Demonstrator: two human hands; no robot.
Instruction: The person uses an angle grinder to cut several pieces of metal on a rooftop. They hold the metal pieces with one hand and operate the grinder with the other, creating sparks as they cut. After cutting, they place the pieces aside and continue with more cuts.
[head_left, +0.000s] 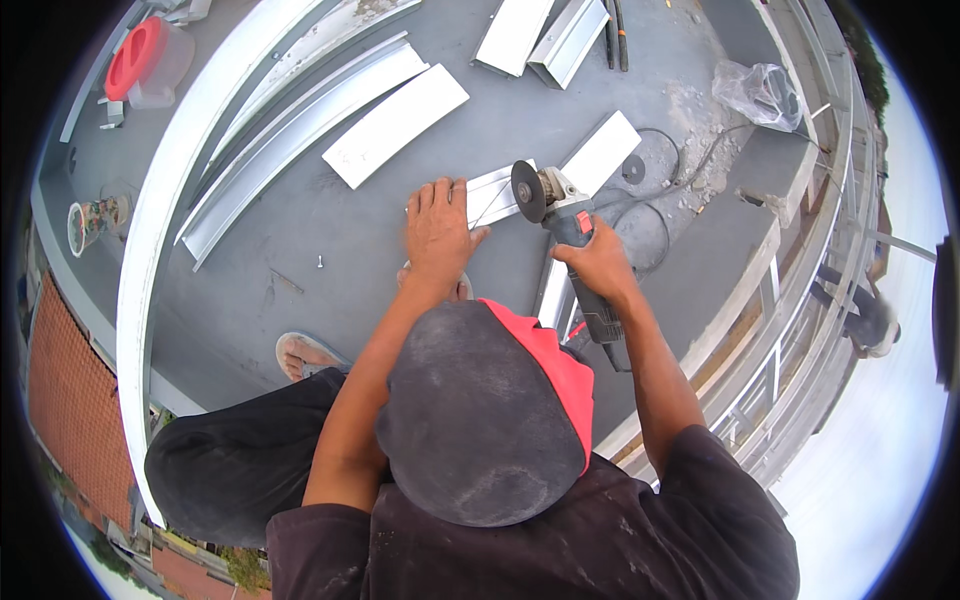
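Channel point(488, 199), grinder point(572, 226): hand positions

Left hand point(437, 238): fingers slightly spread over left end of channel, on grey floor point(345, 235). Disc point(527, 192) at channel's right end; contact unclear. Right hand point(600, 262): fingers wrapped around grinder.

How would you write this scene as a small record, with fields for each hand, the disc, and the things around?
Left hand: rests, fingers extended, on a short white profile piece
Right hand: grips an angle grinder
Grinder disc: at the right end of that piece; contact cannot be told
Loose round disc: lies on the grey floor
Clear plastic bag: upper right
Container with red lid: upper left
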